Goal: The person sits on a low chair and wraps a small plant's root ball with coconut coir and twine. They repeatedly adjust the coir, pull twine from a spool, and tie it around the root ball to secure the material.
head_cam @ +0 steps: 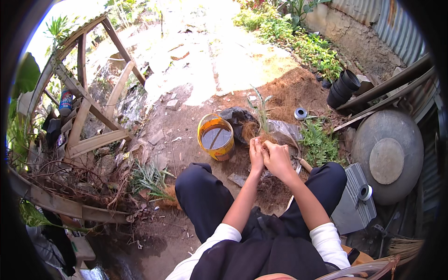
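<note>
Both hands meet in front of my knees at the base of a slender green plant (262, 115), whose root end is wrapped in brown coconut fibre. My left hand (256, 154) and my right hand (276, 155) press on this fibre from either side, fingers curled around it; the fingers cover part of it. Just left of the hands stands a yellow plastic bucket (224, 153) with dark liquid in it. Behind them lies a black plastic bag (238, 119). Another plant with a fibre-wrapped base (171, 194) lies on the soil beside my left knee.
A heap of coconut fibre (292, 89) lies ahead. Rolls of tape (300, 113), cut fern leaves (318, 143), stacked black pots (343, 89), a wooden handle (305, 165) and a large round metal vessel (416, 157) are at the right. A wooden frame (98, 142) leans at the left.
</note>
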The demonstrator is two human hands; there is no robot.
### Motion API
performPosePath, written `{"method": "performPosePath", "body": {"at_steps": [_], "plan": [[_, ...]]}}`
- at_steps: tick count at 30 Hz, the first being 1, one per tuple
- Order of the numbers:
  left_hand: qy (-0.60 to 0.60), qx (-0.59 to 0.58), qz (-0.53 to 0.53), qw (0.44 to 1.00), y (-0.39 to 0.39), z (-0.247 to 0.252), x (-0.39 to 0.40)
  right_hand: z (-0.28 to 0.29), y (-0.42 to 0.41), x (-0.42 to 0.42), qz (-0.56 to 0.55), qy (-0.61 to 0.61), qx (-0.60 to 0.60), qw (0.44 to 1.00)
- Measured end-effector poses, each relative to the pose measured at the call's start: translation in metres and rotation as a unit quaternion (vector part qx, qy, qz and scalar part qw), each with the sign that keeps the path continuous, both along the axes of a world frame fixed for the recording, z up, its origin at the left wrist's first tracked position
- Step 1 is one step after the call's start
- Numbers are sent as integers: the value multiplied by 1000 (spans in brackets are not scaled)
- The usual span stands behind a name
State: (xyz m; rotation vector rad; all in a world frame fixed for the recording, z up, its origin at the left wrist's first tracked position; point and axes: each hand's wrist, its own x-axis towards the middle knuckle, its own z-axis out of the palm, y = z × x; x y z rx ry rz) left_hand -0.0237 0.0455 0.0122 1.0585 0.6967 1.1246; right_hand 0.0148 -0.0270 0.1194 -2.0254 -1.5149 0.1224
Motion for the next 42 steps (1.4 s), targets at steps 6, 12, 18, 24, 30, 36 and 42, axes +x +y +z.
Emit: {"method": "performPosePath", "body": {"at_steps": [6,12,18,24,30,36,42], "plan": [[-30,-94,-7,995,11,12,-6,-12,-31,-8,-37,41,54,997],[-114,-186,-12,976,24,-1,-9,-42,-48,15,-32,346,49,936],[-170,-301,-162,924,24,30,-23,-68,-44,34,20,468,32,883],[-126,-253,-167,944,21,45,-26,-79,-51,54,25,454,-14,890],[-153,-210,-39,965,35,14,-25,-43,-79,54,-2,609,-23,793],[-166,-242,-67,954,29,12,-20,-43,-86,50,-2,604,0,797],[-148,-324,-184,916,6,45,-22,-77,-69,56,-65,588,-46,805]]}}
